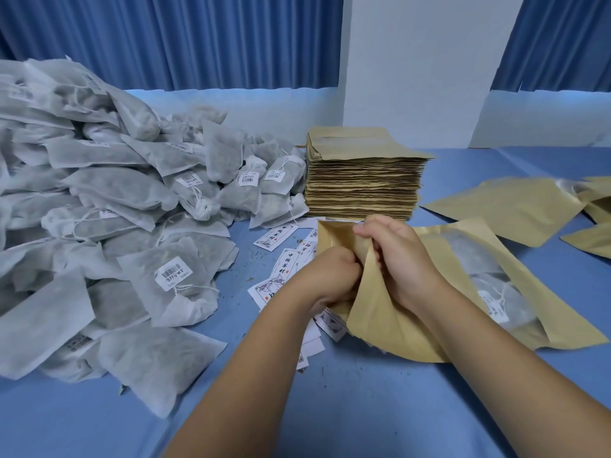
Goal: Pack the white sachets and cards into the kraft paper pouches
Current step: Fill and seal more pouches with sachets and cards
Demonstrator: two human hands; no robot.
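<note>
I see left grip point(334, 276) pinching kraft pouch point(380, 325) mouth | right grip point(401, 259) curled round same edge | sachet pile point(115, 193) left on counter point(330, 411)

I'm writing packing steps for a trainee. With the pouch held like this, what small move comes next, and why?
The left hand and right hand pinch the mouth of the pouch apart, and a sachet already shows through its window. The left hand should probably let go and pick one of the cards lying beside it to slip in. No card shows inside yet.
</note>
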